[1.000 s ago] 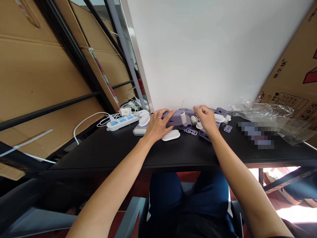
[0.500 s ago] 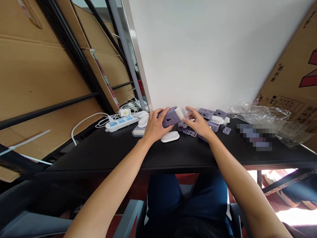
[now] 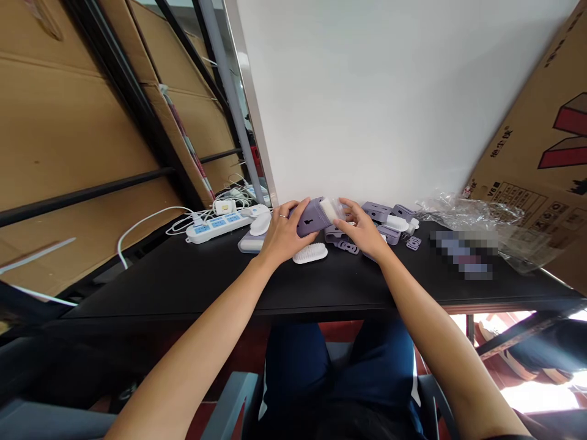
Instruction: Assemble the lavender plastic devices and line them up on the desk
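While the left grip holds the purple case much as it did a second ago, thumb and fingers spanning its body, the right grip has come over from well apart to meet its right end. That end shows a white block, bare a second ago and now partly wrapped by a clear cover, which the right grip appears to pinch narrowly between thumb and fingertips. I judge that the work has passed to this joint, with one grip steadying and the other handling the cover; whether the cover is fully seated I cannot tell, since fingers hide part of it.

Around both grips, the largest thing is the white panel behind them, then the black counter beneath. A printed carton leans well to the right grip's right, with crumpled clear wrap between. A white power strip with blue sockets lies left of the left grip. Purple housings are clustered just behind and right of the right grip, crowding its space. Just below the left grip, a white brush lies bristles up, limiting room to lower the case. Smallest is a slotted purple plate, near the right grip on its right.
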### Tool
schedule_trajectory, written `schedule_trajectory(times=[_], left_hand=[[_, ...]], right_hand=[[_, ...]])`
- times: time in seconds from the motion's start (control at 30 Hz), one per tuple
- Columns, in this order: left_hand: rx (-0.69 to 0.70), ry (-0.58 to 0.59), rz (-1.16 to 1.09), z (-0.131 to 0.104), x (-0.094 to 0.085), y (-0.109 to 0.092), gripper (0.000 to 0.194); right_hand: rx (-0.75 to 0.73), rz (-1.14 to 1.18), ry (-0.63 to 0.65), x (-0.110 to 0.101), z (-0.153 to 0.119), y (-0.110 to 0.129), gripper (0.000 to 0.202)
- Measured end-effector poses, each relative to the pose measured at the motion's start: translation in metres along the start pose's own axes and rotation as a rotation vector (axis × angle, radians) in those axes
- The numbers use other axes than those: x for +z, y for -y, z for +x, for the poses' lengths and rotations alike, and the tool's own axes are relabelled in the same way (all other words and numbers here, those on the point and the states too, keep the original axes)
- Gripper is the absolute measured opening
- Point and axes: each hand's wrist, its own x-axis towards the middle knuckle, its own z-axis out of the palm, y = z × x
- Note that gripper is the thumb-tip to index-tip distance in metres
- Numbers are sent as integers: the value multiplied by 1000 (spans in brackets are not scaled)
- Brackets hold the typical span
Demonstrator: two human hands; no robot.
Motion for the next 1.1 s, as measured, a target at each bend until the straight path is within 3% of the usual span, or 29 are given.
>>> schedule_trajectory(times=[0.9, 1.1], left_hand=[[-9, 84, -80, 0, -2, 0, 84], [-1, 28, -95, -1, 1, -2, 84]], right_hand=[[0, -118, -1, 4, -4, -6, 69], [0, -24, 23, 8, -3, -5, 69]])
